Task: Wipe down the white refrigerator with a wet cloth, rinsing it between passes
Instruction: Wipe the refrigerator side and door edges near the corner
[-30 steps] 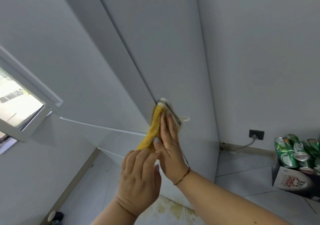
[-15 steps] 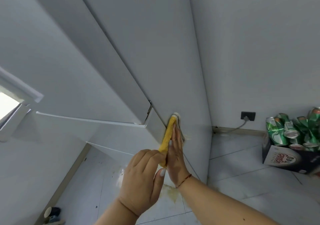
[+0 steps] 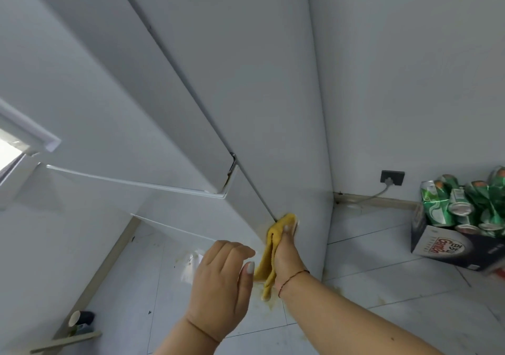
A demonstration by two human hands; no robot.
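Right hand [image 3: 285,256] flat, pressing yellow cloth [image 3: 274,241] low on white refrigerator [image 3: 246,81]; left hand [image 3: 221,281] loosely curled, empty, beside. Risk: smearing yellowish grime from an unrinsed cloth.

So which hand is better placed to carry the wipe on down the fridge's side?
The right hand: it presses the yellow cloth flat against the white refrigerator low on its side panel. The left hand hangs beside it, fingers loosely curled, holding nothing and off the surface.

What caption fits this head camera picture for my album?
Right hand presses a yellow cloth low against the white refrigerator; left hand hovers beside.
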